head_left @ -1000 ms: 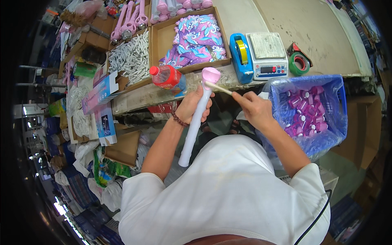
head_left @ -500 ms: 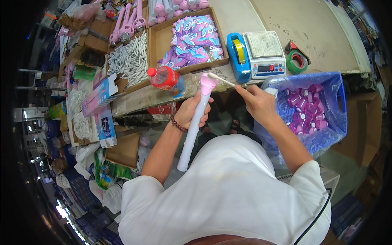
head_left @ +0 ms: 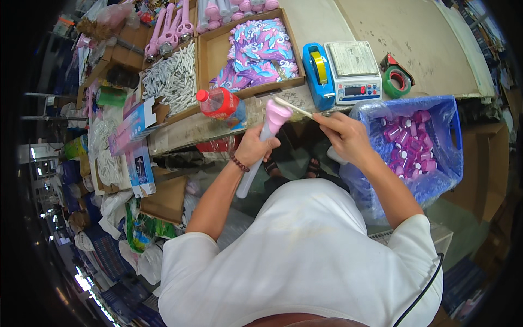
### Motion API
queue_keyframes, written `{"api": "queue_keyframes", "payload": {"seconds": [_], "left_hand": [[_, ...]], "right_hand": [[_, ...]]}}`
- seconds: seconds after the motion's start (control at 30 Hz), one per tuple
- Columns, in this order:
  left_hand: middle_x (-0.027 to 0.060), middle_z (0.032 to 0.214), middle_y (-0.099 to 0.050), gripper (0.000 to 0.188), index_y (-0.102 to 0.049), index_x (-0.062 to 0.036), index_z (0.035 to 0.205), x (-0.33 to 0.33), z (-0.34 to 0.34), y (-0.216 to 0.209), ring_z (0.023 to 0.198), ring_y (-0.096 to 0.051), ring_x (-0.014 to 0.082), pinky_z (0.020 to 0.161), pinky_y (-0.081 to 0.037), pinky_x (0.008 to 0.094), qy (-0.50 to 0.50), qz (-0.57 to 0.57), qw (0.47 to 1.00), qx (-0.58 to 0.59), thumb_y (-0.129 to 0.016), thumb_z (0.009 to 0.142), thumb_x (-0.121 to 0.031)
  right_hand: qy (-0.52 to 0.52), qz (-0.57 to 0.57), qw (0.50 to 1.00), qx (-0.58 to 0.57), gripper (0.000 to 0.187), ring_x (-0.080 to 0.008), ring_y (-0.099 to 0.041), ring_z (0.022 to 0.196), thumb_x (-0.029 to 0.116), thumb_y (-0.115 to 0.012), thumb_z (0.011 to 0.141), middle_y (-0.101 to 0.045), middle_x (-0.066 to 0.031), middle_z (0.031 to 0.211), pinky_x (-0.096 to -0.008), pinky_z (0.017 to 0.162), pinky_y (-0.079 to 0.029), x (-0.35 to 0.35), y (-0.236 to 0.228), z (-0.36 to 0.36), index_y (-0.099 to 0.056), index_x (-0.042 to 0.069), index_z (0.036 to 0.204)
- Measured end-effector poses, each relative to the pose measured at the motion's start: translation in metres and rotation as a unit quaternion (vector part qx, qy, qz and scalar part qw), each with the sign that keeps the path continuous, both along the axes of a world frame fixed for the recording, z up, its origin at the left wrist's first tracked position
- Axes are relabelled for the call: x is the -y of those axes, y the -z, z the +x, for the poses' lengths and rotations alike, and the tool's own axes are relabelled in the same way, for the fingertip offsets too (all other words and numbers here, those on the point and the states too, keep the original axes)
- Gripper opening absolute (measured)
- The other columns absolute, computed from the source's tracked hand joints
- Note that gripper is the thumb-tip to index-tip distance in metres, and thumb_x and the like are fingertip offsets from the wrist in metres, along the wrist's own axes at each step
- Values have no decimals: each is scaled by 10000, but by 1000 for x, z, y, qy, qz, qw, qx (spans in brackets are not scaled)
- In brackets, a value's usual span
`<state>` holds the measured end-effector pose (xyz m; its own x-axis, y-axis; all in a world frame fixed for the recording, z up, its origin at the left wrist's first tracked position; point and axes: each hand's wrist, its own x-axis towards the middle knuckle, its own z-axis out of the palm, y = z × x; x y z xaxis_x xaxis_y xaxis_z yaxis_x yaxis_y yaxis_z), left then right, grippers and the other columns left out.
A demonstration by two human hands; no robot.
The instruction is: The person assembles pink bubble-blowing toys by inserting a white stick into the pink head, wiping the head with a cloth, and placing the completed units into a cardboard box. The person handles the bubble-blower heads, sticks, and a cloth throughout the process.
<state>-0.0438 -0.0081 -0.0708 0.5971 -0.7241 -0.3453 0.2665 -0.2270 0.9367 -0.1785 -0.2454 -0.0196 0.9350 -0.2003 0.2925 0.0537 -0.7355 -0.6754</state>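
Note:
My left hand is wrapped round a pale translucent tube with a pink flared head. The tube slants, pink head up near the table edge and lower end toward my belly. In my right hand a thin off-white stick is pinched between the fingers. Its rounded, thicker tip lies at the rim of the pink head; whether it touches is hard to tell. A plastic bottle with a red cap and label stands just beyond my left hand.
At my right sits a blue crate lined with clear plastic, holding several magenta containers. A digital scale, blue tape dispenser and green tape roll stand on the table. Cardboard trays hold patterned pieces and small white parts.
The tube's lower end has moved up and away from my belly, and my left grip has shifted slightly. The stick's tip has moved a little left along the pink head.

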Motion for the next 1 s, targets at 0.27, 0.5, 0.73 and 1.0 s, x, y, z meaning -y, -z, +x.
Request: {"api": "queue_keyframes", "payload": {"seconds": [0.27,0.5,0.73,1.0], "left_hand": [[70,834,-627,618,-607,8,1038,2,2,-2,760,-540,128,704,-475,314,-17,60,966,250,-861,659,-408],[41,807,-627,571,-607,-8,1040,-6,4,15,713,-560,147,668,-483,303,-115,18,954,276,-865,671,-359],[21,732,-576,471,-537,-25,989,-32,7,18,527,-549,110,471,-462,255,-213,-4,966,149,-820,752,-317],[11,751,-595,595,-576,-8,1061,-52,-29,43,630,-561,89,566,-475,261,-226,37,965,130,-815,728,-439]], "right_hand": [[-31,35,999,-7,286,-275,-608,682,95,-655,843,-586,-68,749,-355,581,-472,-5,-5,15,-697,186,1111],[-5,203,974,-103,278,-225,-601,686,85,-638,867,-625,-97,788,-304,625,-472,-1,13,13,-690,148,1133],[82,451,868,-193,454,-83,-522,638,89,-627,860,-603,-46,821,-236,561,-418,13,46,29,-519,-22,1287],[69,382,893,-226,301,-148,-581,611,236,-502,954,-669,-110,774,-302,564,-463,-11,107,96,-545,-38,1072]]}}
